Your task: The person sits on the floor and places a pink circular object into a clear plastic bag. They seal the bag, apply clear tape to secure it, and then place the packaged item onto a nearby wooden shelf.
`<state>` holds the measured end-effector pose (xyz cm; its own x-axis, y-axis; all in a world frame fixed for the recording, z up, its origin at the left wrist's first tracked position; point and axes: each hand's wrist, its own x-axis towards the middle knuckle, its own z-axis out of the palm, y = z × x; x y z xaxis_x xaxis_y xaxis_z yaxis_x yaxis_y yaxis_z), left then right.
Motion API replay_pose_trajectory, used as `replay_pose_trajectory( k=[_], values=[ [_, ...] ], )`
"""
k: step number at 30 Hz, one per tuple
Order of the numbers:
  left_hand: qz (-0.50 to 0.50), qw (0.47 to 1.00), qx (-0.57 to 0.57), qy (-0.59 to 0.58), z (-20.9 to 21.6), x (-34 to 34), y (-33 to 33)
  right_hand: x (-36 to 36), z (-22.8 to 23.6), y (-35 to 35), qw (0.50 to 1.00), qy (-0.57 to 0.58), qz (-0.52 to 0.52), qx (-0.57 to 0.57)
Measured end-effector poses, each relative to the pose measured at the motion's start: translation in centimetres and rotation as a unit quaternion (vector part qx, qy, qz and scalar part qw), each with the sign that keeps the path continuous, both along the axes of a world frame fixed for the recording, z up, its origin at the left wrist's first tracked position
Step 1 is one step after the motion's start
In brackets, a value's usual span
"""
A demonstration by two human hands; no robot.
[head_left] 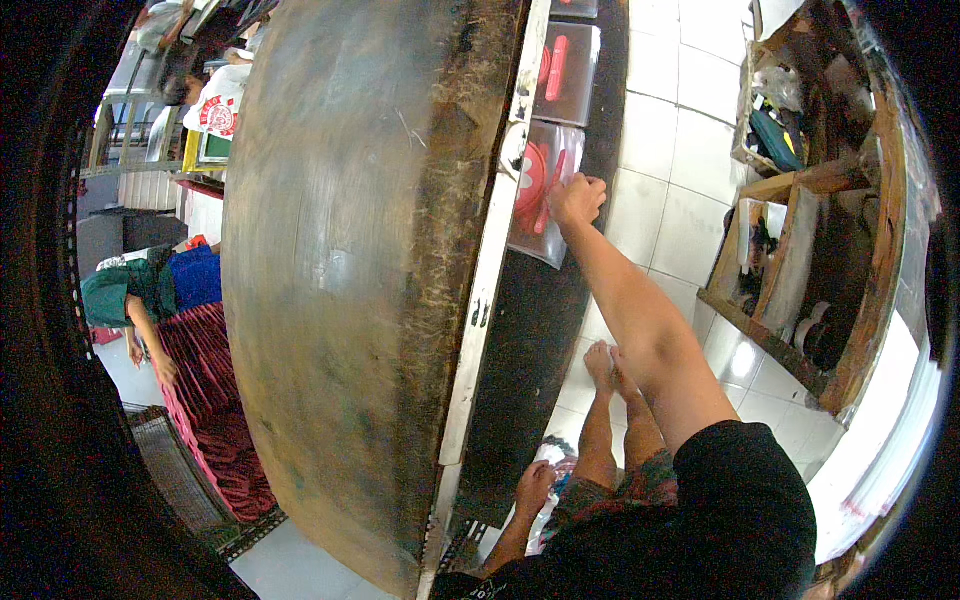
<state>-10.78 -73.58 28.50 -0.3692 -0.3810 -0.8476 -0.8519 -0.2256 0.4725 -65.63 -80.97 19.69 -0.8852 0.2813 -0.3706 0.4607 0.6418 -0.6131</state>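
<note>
My right hand (580, 200) reaches far forward, its fingers pinched at the edge of a clear plastic pouch (552, 246). Inside that pouch lie a red round piece (531, 180) and red strip-like pieces. The pouch lies flat on a dark narrow surface (515, 340) beside a pale metal rail (465, 390). Close to my body, my left hand (536, 485) is curled at a crumpled white plastic packet (547, 515) with coloured print; its fingertips are partly hidden. Beyond the right hand lies another clear pouch (580, 75) with red pieces.
A large worn brown board (350, 250) stretches along the rail's left side. At right, a wooden shelf (780, 185) holds a dark green tool and other items over white floor tiles (655, 150). Far left, a person in green (135, 290) bends by dark red pleated cloth (215, 380).
</note>
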Motion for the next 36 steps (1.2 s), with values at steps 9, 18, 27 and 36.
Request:
replay_pose_trajectory(
  k=[9, 18, 27, 36],
  values=[
    [0.041, 0.995, 0.068, 0.053, -2.2, 0.1, 0.4, -0.6, 2.1, -1.4, 0.995, -0.037, -0.050, 0.081],
    [-0.082, 0.994, 0.011, 0.076, -2.9, 1.4, -0.7, -3.2, 0.7, -0.1, 0.986, 0.106, -0.018, 0.130],
    [0.044, 0.959, -0.200, 0.196, -5.0, -23.9, -5.7, -9.9, -0.7, 4.5, 0.900, 0.155, 0.361, 0.188],
    [-0.210, 0.844, -0.478, 0.123, -11.1, -40.3, -7.6, -11.6, -0.8, 5.0, 0.844, 0.155, 0.481, 0.177]
  ],
)
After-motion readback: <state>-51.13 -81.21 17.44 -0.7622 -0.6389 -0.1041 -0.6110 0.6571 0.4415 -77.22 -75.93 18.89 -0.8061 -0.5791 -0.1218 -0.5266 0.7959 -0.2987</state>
